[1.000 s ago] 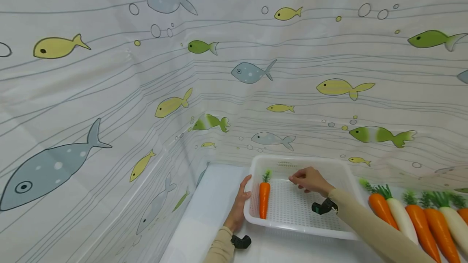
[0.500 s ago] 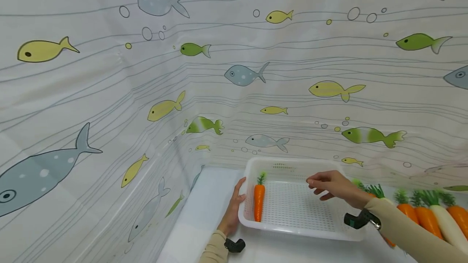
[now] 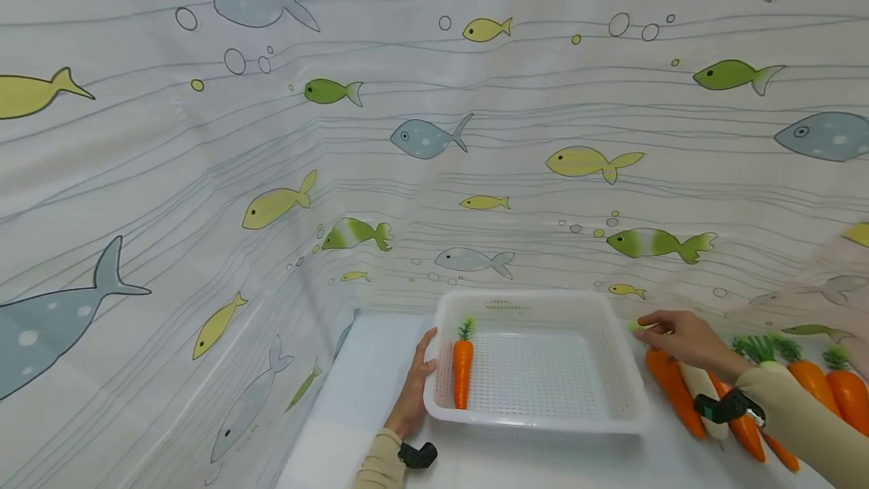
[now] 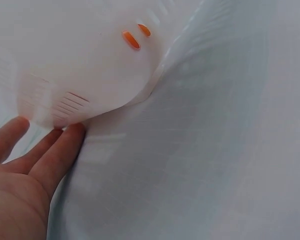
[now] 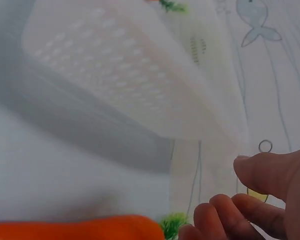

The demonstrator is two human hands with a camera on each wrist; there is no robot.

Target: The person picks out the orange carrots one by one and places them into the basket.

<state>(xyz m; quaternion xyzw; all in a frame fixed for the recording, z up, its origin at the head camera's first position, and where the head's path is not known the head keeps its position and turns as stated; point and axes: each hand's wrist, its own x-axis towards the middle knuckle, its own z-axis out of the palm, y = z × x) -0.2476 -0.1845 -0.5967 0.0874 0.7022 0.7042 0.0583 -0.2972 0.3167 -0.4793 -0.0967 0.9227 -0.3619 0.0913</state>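
Observation:
A white perforated basket point(image 3: 536, 422) holds one orange carrot point(image 3: 462, 374) along its left side. The left hand point(image 3: 411, 391) touches the basket's left wall from outside; in the left wrist view its straight fingers point(image 4: 57, 155) rest against the underside of that wall. Just beyond the basket's right edge, the right hand point(image 3: 686, 338) hovers over the leafy top of the nearest carrot point(image 3: 675, 391), fingers bent and apart. The right wrist view shows the right hand point(image 5: 250, 200) beside green leaves point(image 5: 174, 225) of an orange carrot point(image 5: 80, 229), thumb and fingers separated with nothing between them.
Right of the basket lie several carrots point(image 3: 849, 398) and white radishes point(image 3: 698, 391) side by side, partly covered by the right forearm. A fish-patterned sheet point(image 3: 380, 157) rises behind and to the left of the white table surface point(image 3: 366, 376).
My right hand has moved right, from above the basket to the leafy tops beside it. The left hand stays at the basket's left wall. The head view has shifted to the right.

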